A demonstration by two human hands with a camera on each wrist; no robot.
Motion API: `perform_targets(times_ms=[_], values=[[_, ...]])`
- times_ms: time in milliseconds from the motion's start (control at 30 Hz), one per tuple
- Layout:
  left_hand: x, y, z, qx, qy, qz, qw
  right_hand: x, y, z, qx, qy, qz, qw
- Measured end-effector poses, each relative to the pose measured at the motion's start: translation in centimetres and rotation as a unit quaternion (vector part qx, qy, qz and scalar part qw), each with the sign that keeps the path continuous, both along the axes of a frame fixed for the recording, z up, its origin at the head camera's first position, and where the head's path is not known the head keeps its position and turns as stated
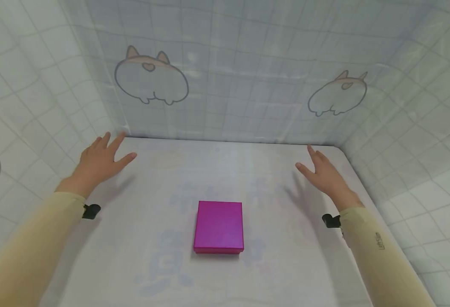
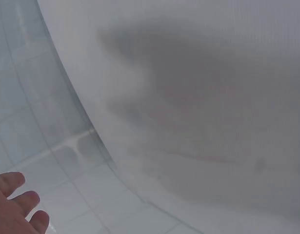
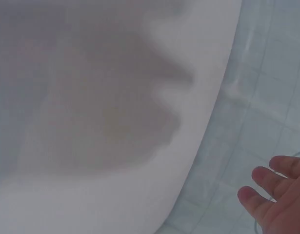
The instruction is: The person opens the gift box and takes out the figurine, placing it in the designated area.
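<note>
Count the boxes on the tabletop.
1: the magenta lidded box on the white tabletop, roughly midway across, lower in the head view than the left hand or right hand.

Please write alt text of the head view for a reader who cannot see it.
A magenta box sits on a white tabletop. A person's left hand and right hand are stretched out on either side, fingers extended, holding nothing. Behind is grid-patterned sheeting with animal drawings.

The box (image 1: 219,225) lies on the counter (image 1: 209,170). Farther back than the box, well apart from it, are the left hand (image 1: 99,164) to its left and the right hand (image 1: 326,177) to its right. Behind the box, past the counter's far edge, is a backdrop (image 1: 248,85).
</note>
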State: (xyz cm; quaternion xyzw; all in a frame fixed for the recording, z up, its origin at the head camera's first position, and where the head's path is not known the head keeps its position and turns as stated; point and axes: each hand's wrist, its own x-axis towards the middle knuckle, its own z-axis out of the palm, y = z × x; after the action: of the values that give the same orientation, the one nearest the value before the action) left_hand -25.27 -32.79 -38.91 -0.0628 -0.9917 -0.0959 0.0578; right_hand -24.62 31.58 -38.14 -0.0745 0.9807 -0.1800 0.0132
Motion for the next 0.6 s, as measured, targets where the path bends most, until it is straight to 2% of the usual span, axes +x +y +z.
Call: perform_targets(times_ms=[200, 367, 500, 600], values=[[0.4, 1.0, -0.7, -0.006, 0.02, -0.021, 0.9996, 1.1, -1.2, -0.5, 0.0, 0.015, 0.019, 0.9997], [0.9, 1.5, -1.4, 0.006, 0.023, -0.028, 0.9993, 2.0, -2.1, -0.8, 0.0, 0.027, 0.025, 0.9993], [1.5, 2.3, -1.6, 0.039, 0.023, -0.034, 0.9984, 3.0, -2.8, -0.8, -0.019, 0.032, 0.024, 0.999], [2.3, 2.8, -1.7, 0.073, 0.01, -0.035, 0.9966, 3.9, -3.6, -0.6, -0.03, 0.037, 0.029, 0.9984]])
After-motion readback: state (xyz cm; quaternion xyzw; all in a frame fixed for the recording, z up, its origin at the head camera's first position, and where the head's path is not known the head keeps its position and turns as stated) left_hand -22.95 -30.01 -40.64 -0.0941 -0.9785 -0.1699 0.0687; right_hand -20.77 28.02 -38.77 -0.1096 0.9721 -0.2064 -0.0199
